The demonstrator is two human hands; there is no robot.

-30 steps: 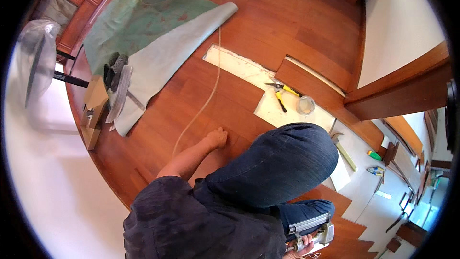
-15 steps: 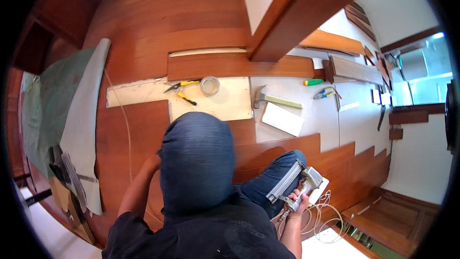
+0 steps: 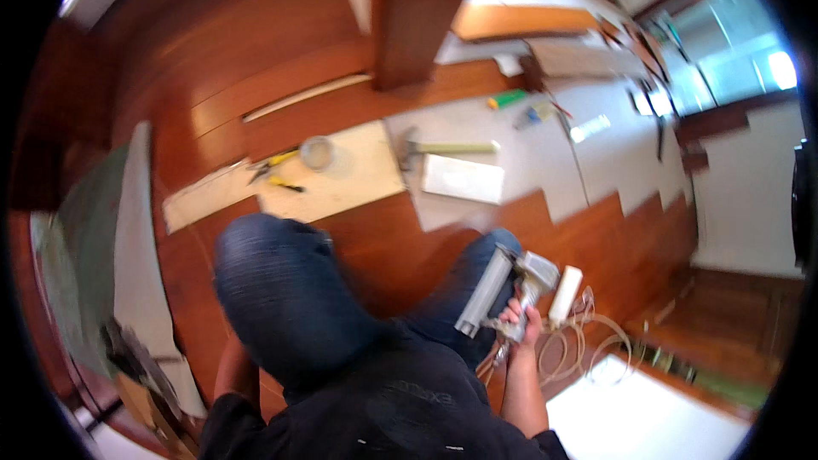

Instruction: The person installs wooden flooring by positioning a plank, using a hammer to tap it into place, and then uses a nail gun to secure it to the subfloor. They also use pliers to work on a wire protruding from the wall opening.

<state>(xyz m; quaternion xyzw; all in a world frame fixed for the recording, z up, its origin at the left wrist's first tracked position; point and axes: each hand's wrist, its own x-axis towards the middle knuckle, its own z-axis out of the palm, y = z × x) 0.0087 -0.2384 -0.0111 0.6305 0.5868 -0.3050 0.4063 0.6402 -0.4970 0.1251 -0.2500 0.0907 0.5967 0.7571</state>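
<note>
My right hand (image 3: pixel 521 317) grips a silver nail gun (image 3: pixel 494 290) by its handle, beside my right knee. An air hose (image 3: pixel 588 332) lies coiled on the floor close to that hand. My left forearm (image 3: pixel 236 373) runs down beside my raised left knee, which hides the left hand and its fingers. Beyond my knees, yellow-handled snips (image 3: pixel 281 172) and a round translucent container or roll (image 3: pixel 316 153) rest on a pale board (image 3: pixel 358 175). Right of them lie a hammer (image 3: pixel 452 147) and a white rectangular block (image 3: pixel 463 180).
Reddish wooden planks (image 3: pixel 588 234) end in a stepped edge against grey underlay (image 3: pixel 545 153). A wooden post (image 3: pixel 417 25) rises at the back. Green-handled tool (image 3: pixel 507 100) and blue-yellow pliers (image 3: pixel 535 116) lie beyond the hammer. A pale sheet (image 3: pixel 141 230) spreads at left; stacked boards (image 3: pixel 579 60) stand back right.
The view has swung, shifting the floor tools leftward in the picture. My left knee is now raised into view at left. The nail gun stays in my right hand.
</note>
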